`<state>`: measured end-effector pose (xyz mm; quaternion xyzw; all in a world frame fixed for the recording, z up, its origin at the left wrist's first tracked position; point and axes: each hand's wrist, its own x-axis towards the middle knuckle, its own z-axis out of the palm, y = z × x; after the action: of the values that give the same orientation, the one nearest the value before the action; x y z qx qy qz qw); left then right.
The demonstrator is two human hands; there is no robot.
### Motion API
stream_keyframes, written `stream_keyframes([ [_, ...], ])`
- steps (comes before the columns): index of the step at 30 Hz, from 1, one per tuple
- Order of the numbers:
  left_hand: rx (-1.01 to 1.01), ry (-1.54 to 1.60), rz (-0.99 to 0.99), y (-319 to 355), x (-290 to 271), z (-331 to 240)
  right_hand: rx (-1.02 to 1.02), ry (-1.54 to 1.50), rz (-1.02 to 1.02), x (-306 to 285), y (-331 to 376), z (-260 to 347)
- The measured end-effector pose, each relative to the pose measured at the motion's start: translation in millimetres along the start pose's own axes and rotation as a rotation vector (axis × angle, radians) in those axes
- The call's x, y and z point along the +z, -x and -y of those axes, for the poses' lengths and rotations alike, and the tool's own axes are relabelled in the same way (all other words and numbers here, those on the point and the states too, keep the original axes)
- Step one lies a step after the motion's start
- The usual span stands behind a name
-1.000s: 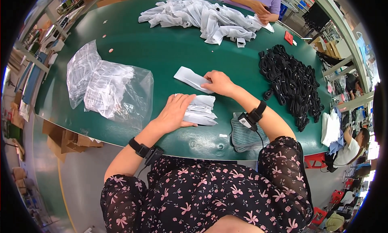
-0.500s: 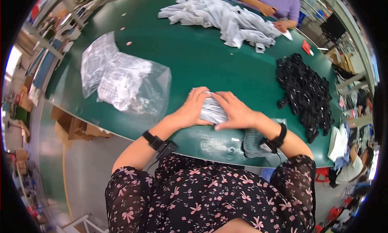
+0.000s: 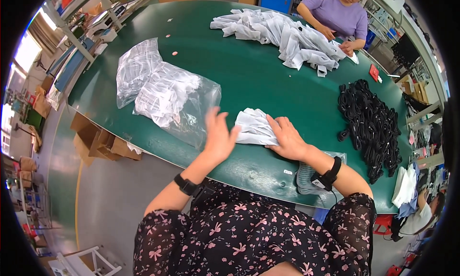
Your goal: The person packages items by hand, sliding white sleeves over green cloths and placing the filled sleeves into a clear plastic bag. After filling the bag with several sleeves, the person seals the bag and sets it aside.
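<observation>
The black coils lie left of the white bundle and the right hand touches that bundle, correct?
No, the black coils lie right of the white bundle, as the head view shows; the right hand touches that bundle.

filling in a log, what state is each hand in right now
Left hand: open, by the white bundle's left end.
Right hand: touching the bundle's right end; whether its grip is closed cannot be told.

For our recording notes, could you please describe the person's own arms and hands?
Left hand and right hand are bare. Both wrists wear black straps with small dark devices; the right one trails a thin cable. Black sleeves show pink bows and flowers.
</observation>
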<state>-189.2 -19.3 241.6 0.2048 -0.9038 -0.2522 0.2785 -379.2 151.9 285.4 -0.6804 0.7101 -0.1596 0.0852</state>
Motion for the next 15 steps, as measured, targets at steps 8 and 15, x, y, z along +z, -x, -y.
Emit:
stream_keyframes([
  [8,-0.334,0.659,-0.111,-51,17,30,0.065,-0.019,0.001,-2,-3,3],
  [15,0.319,0.171,-0.07,-21,-22,-42,0.245,-0.022,-0.05,-21,25,-2],
])
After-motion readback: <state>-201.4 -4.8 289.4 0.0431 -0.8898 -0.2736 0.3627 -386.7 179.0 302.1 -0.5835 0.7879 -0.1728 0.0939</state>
